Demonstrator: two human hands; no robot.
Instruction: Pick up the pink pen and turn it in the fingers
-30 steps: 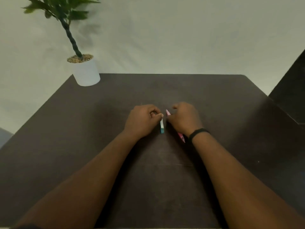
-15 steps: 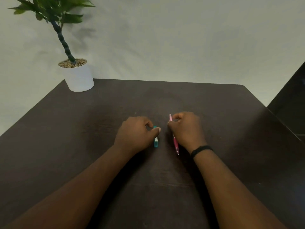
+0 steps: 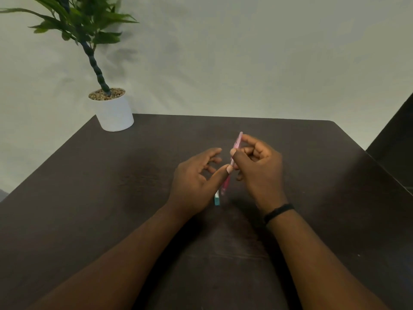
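Head view, 2 hands over a dark brown surface (image 3: 312, 175).

Right hand (image 3: 259, 173): fingers curled, thumb and index pinching a pink pen (image 3: 233, 162). Pen is lifted off the surface, steeply tilted. Long axis runs from the top end, up and away from the person, down to the tip, which points toward the person and slightly left. The grip sits on the upper half of the barrel; the lower half hangs free below the thumb.

Left hand (image 3: 196, 182): fingers loosely spread and relaxed, holding nothing. Its thumb reaches right toward the pen barrel; contact cannot be judged from this angle. This hand is the nearer of the 2 to the pen's free lower half.

A small teal and white piece (image 3: 216, 199), probably the pen cap or an eraser, lies on the surface just below the pen tip, between the 2 wrists, partly hidden by the left thumb. Identity uncertain at this size.

Hard to read: pen tip is blurred, so open or capped is unclear. Right palm faces away.

Also present: 1 potted plant (image 3: 114, 113) in a white pot at the far left corner; black band (image 3: 278, 212) on the right wrist.
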